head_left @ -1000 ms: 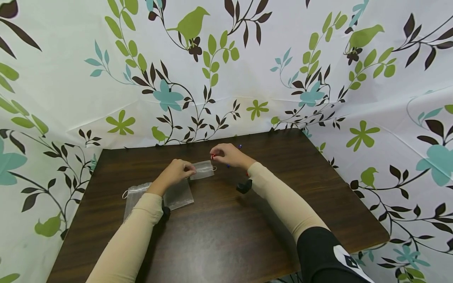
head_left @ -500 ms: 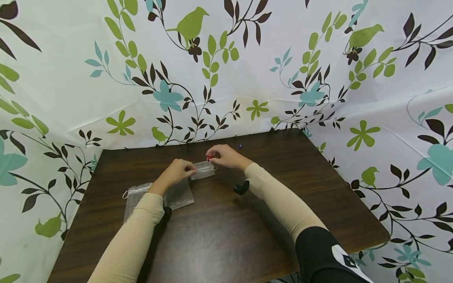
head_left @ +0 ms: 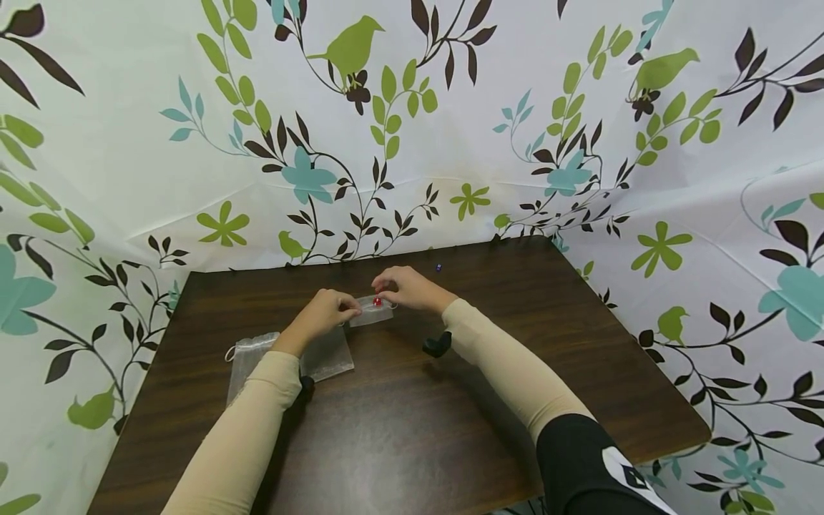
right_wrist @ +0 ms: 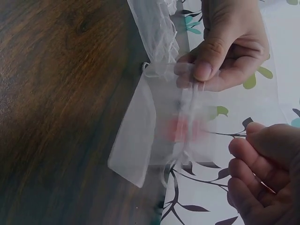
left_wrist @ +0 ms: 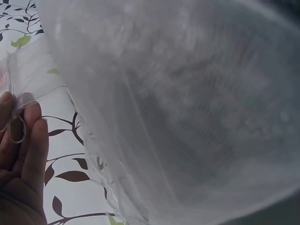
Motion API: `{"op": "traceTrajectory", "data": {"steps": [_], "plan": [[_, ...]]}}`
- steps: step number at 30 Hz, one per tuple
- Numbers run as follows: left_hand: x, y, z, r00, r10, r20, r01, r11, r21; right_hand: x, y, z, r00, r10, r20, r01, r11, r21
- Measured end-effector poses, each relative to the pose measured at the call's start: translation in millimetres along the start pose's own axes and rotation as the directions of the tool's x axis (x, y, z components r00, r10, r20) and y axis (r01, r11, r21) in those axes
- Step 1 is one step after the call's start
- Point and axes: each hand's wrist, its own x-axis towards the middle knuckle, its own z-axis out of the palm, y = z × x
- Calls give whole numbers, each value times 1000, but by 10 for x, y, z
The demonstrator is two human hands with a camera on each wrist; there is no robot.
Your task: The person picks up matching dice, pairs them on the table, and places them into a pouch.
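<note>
Left hand (left_wrist: 23,164) at the left edge, partly cut off by the frame. Fingertips pinch the gathered edge of a small sheer bag (left_wrist: 33,68) — thin pale cord loop (left_wrist: 18,141) hanging against the fingers. Reddish blur (left_wrist: 2,78) at the far left, just above the fingertips; outline unclear. Large sheer whitish fabric (left_wrist: 187,93) fills most of the view, close and soft-focused, its left edge crinkled. Beyond — white cloth (left_wrist: 63,194), dark leaves, green shapes.
</note>
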Motion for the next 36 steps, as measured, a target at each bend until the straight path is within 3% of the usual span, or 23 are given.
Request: {"op": "traceTrajectory", "data": {"steps": [23,36], "plan": [[0,19,-9,998,38,-43,-37,999,18,-61,15,-70,999,-10,-38,10,1000,-7],[-32,8,-7,999,14,-51,-14,1000,19,-225,225,-96,995,58,-75,-57,998,10]]}}
